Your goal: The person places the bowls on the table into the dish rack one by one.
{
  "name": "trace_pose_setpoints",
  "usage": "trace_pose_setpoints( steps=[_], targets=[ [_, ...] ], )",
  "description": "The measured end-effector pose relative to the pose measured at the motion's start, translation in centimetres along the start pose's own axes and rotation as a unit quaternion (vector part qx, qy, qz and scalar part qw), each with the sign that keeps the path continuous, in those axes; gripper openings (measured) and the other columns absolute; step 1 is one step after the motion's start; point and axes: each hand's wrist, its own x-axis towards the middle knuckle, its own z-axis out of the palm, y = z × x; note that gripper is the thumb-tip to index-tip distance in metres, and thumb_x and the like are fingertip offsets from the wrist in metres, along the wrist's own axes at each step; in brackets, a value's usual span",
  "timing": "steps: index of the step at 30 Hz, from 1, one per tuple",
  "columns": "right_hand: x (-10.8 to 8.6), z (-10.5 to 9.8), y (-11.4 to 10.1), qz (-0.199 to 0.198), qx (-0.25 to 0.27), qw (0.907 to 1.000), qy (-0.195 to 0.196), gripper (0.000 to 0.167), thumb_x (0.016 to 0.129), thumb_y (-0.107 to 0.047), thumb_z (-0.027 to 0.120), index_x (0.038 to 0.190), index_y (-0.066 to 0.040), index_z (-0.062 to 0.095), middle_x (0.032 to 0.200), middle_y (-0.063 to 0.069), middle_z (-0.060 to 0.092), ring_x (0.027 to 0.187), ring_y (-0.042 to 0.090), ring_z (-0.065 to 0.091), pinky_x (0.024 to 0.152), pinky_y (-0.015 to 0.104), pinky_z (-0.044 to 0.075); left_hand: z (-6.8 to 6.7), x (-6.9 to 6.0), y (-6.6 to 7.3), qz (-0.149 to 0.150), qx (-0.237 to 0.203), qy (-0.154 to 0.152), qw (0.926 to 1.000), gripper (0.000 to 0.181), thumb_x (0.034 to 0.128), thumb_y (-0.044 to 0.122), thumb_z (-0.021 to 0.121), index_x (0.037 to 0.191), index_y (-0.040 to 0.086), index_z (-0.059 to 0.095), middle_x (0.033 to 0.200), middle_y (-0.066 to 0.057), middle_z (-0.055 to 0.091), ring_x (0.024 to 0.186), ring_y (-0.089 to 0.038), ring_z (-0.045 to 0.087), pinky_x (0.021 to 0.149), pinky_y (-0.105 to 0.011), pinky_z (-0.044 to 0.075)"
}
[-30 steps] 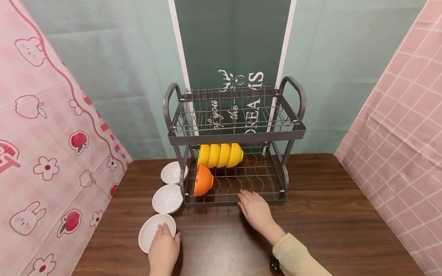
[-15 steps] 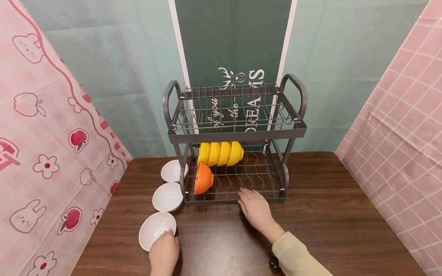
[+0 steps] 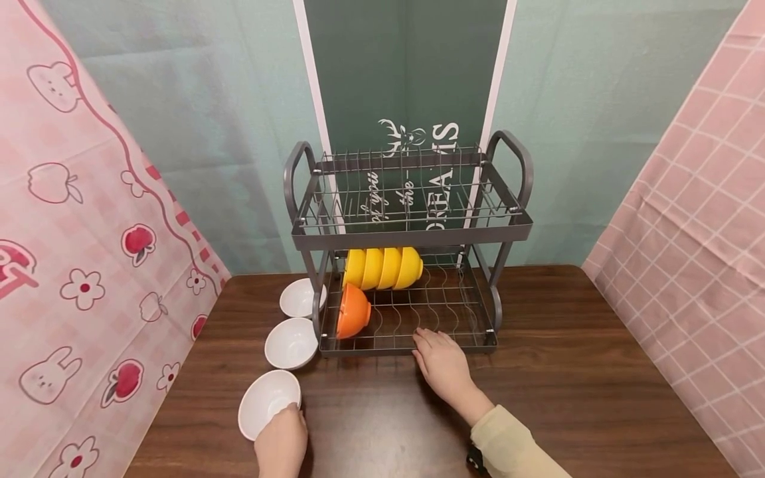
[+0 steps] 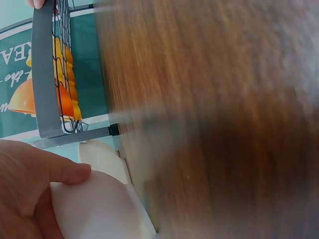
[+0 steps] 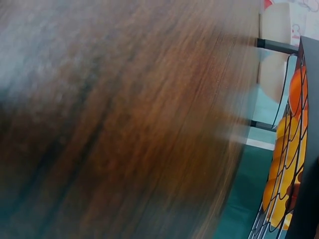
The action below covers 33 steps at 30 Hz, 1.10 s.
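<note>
My left hand pinches the near right rim of the nearest white bowl. In the left wrist view, the thumb presses on the outside of this bowl. My right hand rests with its fingers on the front rail of the dark grey two-tier dish rack. Two more white bowls, a middle one and a far one, stand left of the rack. On its lower tier, an orange bowl stands on edge in front of several nested yellow bowls.
The rack's upper tier has wire dividers and a raised handle at each end. Brown wood tabletop spreads around the rack. Pink patterned cloth hangs at the left, pink checked cloth at the right, a green cloth behind.
My left fingers have gone from straight over the nearest bowl to pinching its rim. The bowl has shifted slightly left and apart from the middle one. My right hand has stayed on the rail.
</note>
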Motion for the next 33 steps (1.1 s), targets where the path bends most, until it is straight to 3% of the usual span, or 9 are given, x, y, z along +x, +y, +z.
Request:
trace_pose_setpoints(
  steps=[7,11,17,28,33],
  targets=[
    [0.0,0.2,0.0,-0.001,0.007,0.9999,0.007,0.027,0.083,-0.023,0.065,0.106,-0.008,0.067,0.111,0.005,0.068,0.102,0.021,0.064,0.090,0.040,0.050,-0.5,0.0,0.1,0.000,-0.011,0.049,0.9987,0.018,0.0815,0.012,0.062,0.071,-0.002,0.058,0.063,-0.021,0.062,0.053,-0.041,0.058,0.041,-0.049,0.041],
    [-0.1,0.3,0.1,0.001,0.008,0.9999,0.006,0.027,0.083,-0.024,0.064,0.106,-0.009,0.067,0.112,0.004,0.067,0.102,0.021,0.064,0.090,0.040,0.049,-1.0,0.1,0.5,0.009,-0.027,0.092,0.9954,0.019,0.0811,0.012,0.062,0.067,0.001,0.055,0.062,-0.020,0.062,0.050,-0.041,0.057,0.039,-0.049,0.038],
    [-0.1,0.3,0.1,0.001,0.010,0.9999,0.005,0.028,0.084,-0.024,0.064,0.107,-0.009,0.066,0.113,0.004,0.067,0.102,0.020,0.064,0.090,0.040,0.049,-1.9,0.2,1.3,0.018,-0.041,0.132,0.9902,0.020,0.0802,0.011,0.063,0.066,0.003,0.052,0.062,-0.019,0.061,0.048,-0.040,0.055,0.037,-0.047,0.035],
    [0.0,0.3,0.1,-0.001,0.015,0.9999,-0.005,0.028,0.084,-0.024,0.065,0.108,-0.009,0.067,0.113,0.004,0.067,0.103,0.020,0.064,0.091,0.041,0.049,-3.2,0.3,3.0,0.084,-0.056,0.235,0.9666,0.024,0.0733,0.010,0.067,0.060,0.006,0.047,0.055,-0.015,0.058,0.045,-0.038,0.052,0.035,-0.043,0.030],
    [0.2,-0.2,0.2,0.006,0.030,0.9992,-0.024,0.029,0.084,-0.024,0.065,0.108,-0.008,0.067,0.113,0.005,0.067,0.104,0.021,0.064,0.093,0.042,0.048,-3.4,0.3,4.0,0.117,-0.067,0.250,0.9589,0.023,0.0722,0.010,0.068,0.061,0.007,0.049,0.057,-0.014,0.059,0.048,-0.036,0.055,0.036,-0.042,0.033]
  ],
)
